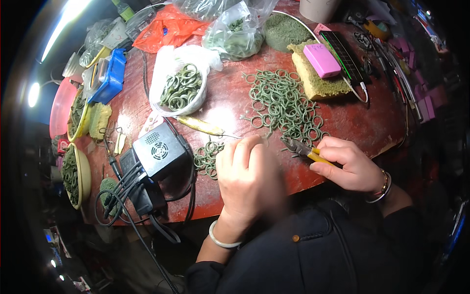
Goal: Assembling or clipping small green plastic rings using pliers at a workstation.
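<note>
My right hand (350, 166) is closed round the yellow handles of a small pair of pliers (298, 146). Their metal jaws point left, at the near edge of a heap of green rings with small loops (284, 103). My left hand (247, 176) is curled in front of me, its fingers pressed together and its right side smeared by motion. What it holds, if anything, is hidden. Just left of it lies a smaller cluster of green rings (207, 159). Behind that cluster, a yellow-handled tool with a thin metal tip (198, 125) lies on the table, its tip reaching toward my left fingers.
A bag-lined white bowl (201, 100) holds thicker green rings. Left of my left hand stand a grey box (159, 148) and tangled black cables. A pink block (321, 61) rests on a yellow sponge (313, 87) at the right. Plastic bags, a blue tray (110, 76) and bowls line the edges.
</note>
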`<state>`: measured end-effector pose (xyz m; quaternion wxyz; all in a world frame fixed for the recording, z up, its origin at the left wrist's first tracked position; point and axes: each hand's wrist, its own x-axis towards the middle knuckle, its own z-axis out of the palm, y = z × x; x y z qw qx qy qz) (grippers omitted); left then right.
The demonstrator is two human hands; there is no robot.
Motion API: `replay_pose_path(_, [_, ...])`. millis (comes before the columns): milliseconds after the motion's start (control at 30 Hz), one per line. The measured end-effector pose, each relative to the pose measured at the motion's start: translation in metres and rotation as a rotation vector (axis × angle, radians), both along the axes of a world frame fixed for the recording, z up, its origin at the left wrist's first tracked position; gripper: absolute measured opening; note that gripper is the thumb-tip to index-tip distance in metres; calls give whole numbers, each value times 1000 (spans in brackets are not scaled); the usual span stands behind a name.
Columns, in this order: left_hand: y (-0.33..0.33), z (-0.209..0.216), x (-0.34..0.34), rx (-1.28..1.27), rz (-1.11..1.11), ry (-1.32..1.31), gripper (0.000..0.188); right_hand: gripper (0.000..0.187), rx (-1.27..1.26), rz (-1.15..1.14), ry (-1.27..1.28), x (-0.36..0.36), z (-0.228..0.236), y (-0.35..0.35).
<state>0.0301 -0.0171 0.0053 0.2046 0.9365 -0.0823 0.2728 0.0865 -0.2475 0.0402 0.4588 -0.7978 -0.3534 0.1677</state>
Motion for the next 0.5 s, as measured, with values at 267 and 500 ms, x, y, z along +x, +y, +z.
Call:
replay_pose_path(267, [0, 7, 0, 81, -88, 43, 13, 25, -8, 5, 70, 4, 1, -6])
replay_pose_path(500, [1, 7, -2, 110, -61, 61, 12, 26, 43, -48, 54, -1, -6, -9])
